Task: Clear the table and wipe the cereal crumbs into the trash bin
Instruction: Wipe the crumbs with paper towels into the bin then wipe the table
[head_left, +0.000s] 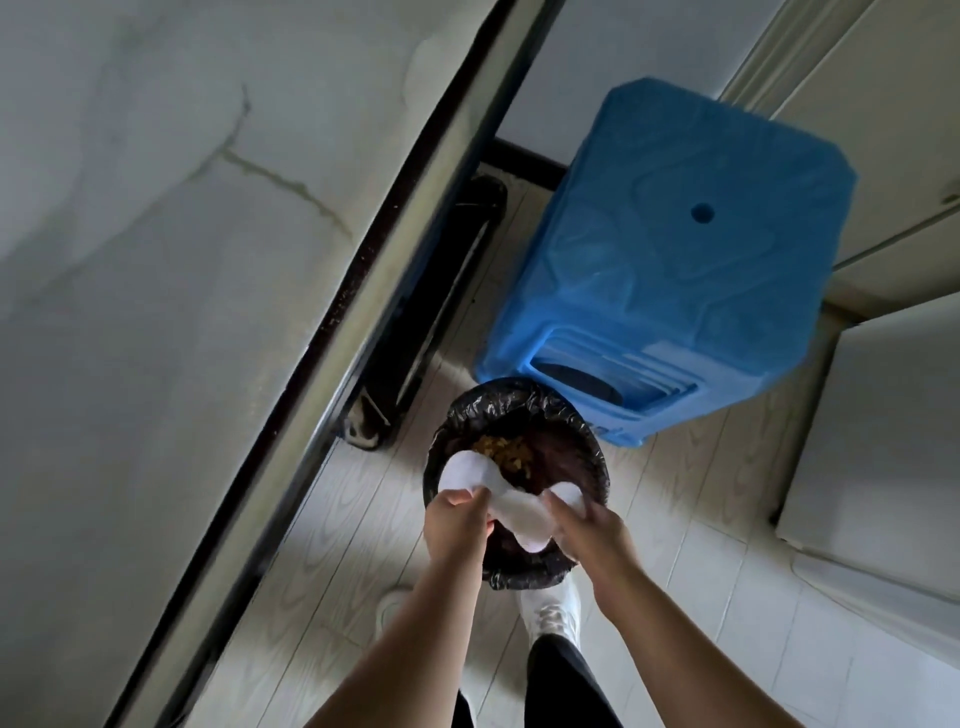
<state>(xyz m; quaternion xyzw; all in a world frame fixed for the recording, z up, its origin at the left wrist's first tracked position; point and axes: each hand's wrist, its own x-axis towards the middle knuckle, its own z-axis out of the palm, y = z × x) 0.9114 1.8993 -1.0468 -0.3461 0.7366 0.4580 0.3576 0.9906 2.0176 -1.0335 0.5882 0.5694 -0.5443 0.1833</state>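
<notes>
A small round trash bin (587, 431) lined with a black bag stands on the floor below me. Yellowish cereal crumbs (501, 452) lie inside it. Both hands hold a white cloth (514, 506) stretched over the bin's opening. My left hand (457, 525) pinches the cloth's left end, and my right hand (589, 530) grips its right end. The cloth sags in the middle between them.
A marble-patterned table (156, 260) with a dark edge fills the left side. Just behind the bin stands a blue plastic stool (675, 249). White cabinets (883, 415) line the right. My white shoes (553, 613) stand on the pale tiled floor.
</notes>
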